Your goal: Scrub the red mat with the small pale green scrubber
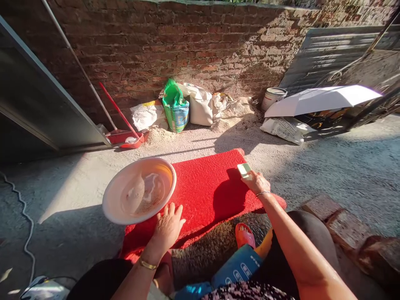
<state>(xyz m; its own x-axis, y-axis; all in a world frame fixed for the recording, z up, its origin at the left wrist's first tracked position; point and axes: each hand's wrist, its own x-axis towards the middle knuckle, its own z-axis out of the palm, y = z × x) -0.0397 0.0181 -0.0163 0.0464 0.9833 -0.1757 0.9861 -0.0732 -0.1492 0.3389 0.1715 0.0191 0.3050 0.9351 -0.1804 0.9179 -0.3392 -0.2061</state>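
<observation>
**Scrubbing a red mat on the ground**

The right hand [256, 182] closes its fingers round a pale green block [244, 170], likely soap or a scrubber, pressing it onto the red mat [206, 191] at about two o'clock. The left hand [168, 227] lies spread and flat on the mat's near edge, seemingly pinning it so it cannot slide. Just beyond, at eleven o'clock, a white basin [137, 189] of cloudy water sits partly on the mat, within easy reach. Sacks [178, 106] lean against the brick wall [187, 46] at twelve o'clock.
</observation>
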